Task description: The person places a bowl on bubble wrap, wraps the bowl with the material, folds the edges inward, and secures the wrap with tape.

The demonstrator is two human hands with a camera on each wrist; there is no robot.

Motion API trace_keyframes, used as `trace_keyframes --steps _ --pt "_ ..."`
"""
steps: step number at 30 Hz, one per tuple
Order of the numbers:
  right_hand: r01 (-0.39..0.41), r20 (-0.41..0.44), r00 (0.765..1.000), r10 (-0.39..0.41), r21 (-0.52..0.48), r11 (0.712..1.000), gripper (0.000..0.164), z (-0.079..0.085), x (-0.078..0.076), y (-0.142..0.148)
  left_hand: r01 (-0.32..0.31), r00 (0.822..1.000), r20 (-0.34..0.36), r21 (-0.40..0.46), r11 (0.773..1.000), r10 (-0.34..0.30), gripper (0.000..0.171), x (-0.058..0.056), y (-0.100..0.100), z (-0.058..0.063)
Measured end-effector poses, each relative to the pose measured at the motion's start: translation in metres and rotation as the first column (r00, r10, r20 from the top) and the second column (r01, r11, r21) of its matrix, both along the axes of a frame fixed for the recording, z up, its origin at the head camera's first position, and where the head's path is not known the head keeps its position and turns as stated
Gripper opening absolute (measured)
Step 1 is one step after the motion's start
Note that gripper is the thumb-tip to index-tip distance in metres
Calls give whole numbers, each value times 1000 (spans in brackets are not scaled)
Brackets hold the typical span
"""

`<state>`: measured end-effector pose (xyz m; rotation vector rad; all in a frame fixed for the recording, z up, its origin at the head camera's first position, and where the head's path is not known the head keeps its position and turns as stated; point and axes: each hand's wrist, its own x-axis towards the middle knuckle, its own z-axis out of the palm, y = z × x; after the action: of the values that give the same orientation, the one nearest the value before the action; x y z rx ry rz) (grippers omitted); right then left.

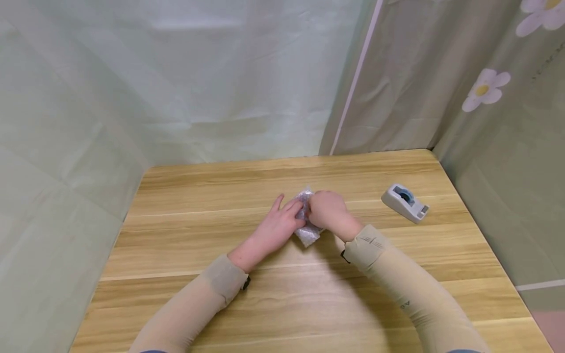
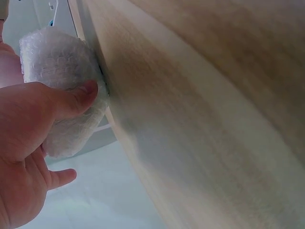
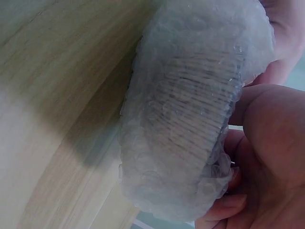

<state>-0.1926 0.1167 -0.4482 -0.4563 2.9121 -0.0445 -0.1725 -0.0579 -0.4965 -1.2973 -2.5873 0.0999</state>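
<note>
A small bundle in clear bubble wrap lies on the table between both hands. In the right wrist view, rows of thin dark lines, like comb teeth, show through the bubble wrap. My left hand holds the bundle from the left, its thumb pressed to the near side and one finger sticking out away from it. My right hand grips the bundle's right side with curled fingers, which the wrap partly hides.
A grey tape dispenser with a blue core stands to the right of the hands on the wood-grain table. Pale curtains hang behind the far edge and along both sides, with printed flowers at the right.
</note>
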Motion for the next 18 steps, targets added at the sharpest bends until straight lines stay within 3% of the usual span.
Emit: trace_keyframes --steps 11,18 --pt "-4 -73 997 6 26 1000 28 -5 1 0 11 1000 7 5 1000 -12 23 0 0 1" --pt "5 -71 997 -3 31 1000 28 -5 1 -1 29 998 52 42 999 -31 34 -1 -3 -2"
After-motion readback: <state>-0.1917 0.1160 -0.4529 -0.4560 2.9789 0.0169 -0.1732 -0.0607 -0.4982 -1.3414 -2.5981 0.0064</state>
